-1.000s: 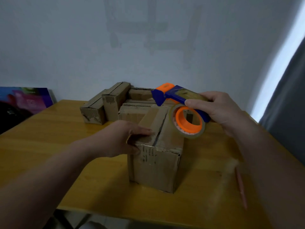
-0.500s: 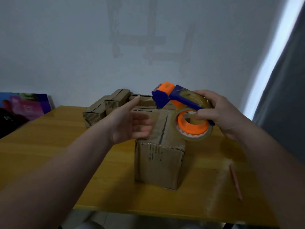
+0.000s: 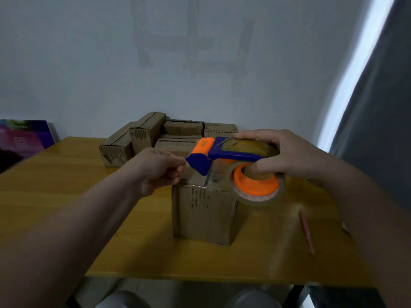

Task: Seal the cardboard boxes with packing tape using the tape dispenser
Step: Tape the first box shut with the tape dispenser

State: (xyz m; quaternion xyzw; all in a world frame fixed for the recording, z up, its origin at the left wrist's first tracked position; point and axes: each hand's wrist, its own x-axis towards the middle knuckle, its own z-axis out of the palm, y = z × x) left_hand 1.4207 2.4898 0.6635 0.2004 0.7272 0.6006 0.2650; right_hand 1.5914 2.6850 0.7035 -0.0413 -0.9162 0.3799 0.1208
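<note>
Grips the dispenser (image 3: 224,152) with the right hand (image 3: 287,156), curled over the blue frame and the roll (image 3: 260,196), with the thumb tucked beside the orange core. Pinches the tool's blue nose with the left hand (image 3: 160,170), thumb against forefinger, just left of the right hand; cannot tell whether any clear tape sits inside that pinch. Holds the tool in the air over the box (image 3: 204,214), directly below both hands, with a top seam unsealed by the look of it. Shows more boxes (image 3: 142,138) beyond the left hand, near the far edge of the table (image 3: 66,196), and a pen (image 3: 306,232) below the right wrist. Looks light to handle: hollow plastic and a roll, easy to carry in one hand. Calls for a hold on the stiff frame rather than on the roll, free to turn on its core. Warrants care near the nose, likely home to a toothed cutter. Promises thin, limp, sticky tape, prone to folding onto itself unless kept taut. Suggests a light, stiff yet crushable box, best steadied with a flat palm on one flap beside the seam, clear of the tape's path.
</note>
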